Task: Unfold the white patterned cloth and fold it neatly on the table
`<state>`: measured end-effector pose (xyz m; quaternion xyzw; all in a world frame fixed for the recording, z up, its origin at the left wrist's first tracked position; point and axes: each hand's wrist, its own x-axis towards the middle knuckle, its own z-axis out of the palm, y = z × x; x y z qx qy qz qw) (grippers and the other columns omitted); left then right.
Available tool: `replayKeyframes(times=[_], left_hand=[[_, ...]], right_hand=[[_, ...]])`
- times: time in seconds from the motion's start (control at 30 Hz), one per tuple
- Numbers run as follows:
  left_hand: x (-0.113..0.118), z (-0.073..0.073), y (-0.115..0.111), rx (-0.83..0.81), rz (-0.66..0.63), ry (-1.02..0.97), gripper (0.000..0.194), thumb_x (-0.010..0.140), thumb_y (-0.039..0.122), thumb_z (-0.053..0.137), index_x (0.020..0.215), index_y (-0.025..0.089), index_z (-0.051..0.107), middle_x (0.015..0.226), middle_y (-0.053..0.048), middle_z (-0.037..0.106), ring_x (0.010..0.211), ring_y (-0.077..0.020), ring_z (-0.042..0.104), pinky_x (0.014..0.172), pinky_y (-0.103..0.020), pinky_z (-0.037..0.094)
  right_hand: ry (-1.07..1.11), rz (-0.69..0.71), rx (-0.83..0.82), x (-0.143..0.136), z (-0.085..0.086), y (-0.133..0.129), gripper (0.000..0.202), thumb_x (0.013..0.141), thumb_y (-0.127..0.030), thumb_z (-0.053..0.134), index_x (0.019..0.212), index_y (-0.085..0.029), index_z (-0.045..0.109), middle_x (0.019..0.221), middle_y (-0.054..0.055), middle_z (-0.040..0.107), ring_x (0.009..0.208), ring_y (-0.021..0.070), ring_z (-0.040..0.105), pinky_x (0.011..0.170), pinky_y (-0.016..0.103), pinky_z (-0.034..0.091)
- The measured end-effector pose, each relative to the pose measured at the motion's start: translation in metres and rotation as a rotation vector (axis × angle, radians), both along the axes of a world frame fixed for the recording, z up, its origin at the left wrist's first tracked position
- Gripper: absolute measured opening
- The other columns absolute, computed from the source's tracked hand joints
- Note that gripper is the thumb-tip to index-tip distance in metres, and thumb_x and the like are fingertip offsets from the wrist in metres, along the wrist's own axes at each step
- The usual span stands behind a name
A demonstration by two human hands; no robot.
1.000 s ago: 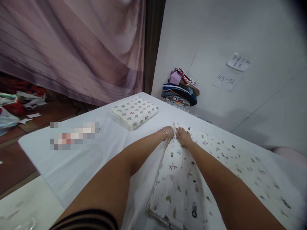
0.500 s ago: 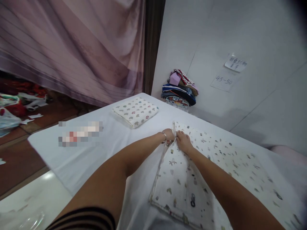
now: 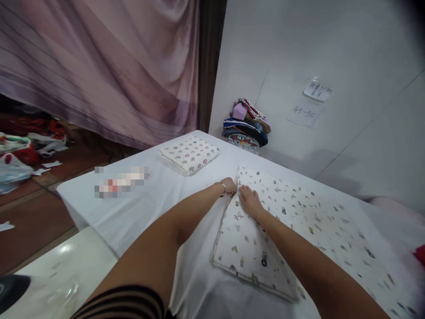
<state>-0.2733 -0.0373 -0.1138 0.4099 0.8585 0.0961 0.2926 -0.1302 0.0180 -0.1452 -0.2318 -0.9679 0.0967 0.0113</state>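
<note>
A white printed cloth (image 3: 332, 235) with small plant-like motifs is spread across the right part of the table, with a folded layer nearest me. My left hand (image 3: 228, 186), a bracelet on its wrist, is closed on the cloth's left edge near the far corner; part of its grip is hidden. Just to its right, my right hand (image 3: 250, 201) lies palm down on the cloth, fingers stretched out. Farther back sits a second cloth (image 3: 190, 155), neatly folded, with grey and red motifs.
Both cloths rest on a white-covered table (image 3: 159, 186). A blurred-out item (image 3: 121, 182) lies on its left side. Behind, a stack of folded textiles (image 3: 247, 124) stands against the wall, where paper notes (image 3: 303, 113) hang. A pink curtain (image 3: 133, 66) drapes at the left.
The cloth's raised far corner has come down flatter. My right hand has eased from the edge to lie flat on the cloth. The view has shifted slightly.
</note>
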Motion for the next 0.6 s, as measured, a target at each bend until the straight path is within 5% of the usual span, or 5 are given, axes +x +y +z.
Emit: replayKeyframes(times=[0.33, 0.6], left_hand=[[0.019, 0.014, -0.025, 0.027, 0.047, 0.056, 0.038, 0.060, 0.021, 0.063, 0.096, 0.009, 0.065, 0.090, -0.015, 0.068, 0.065, -0.0215, 0.064, 0.053, -0.028, 0.050], [0.024, 0.013, -0.038, -0.021, 0.014, -0.006, 0.022, 0.061, 0.025, 0.062, 0.075, 0.008, 0.067, 0.060, -0.008, 0.065, 0.049, -0.0154, 0.057, 0.052, -0.026, 0.048]], right_hand=[[-0.021, 0.003, 0.012, 0.007, 0.001, -0.016, 0.046, 0.093, -0.027, 0.026, 0.138, -0.018, 0.033, 0.147, 0.008, 0.027, 0.136, 0.0221, 0.018, 0.107, 0.048, 0.015], [0.000, 0.022, -0.003, 0.017, 0.004, -0.033, 0.047, 0.092, -0.026, 0.028, 0.138, -0.017, 0.033, 0.148, 0.008, 0.026, 0.136, 0.0226, 0.017, 0.107, 0.048, 0.015]])
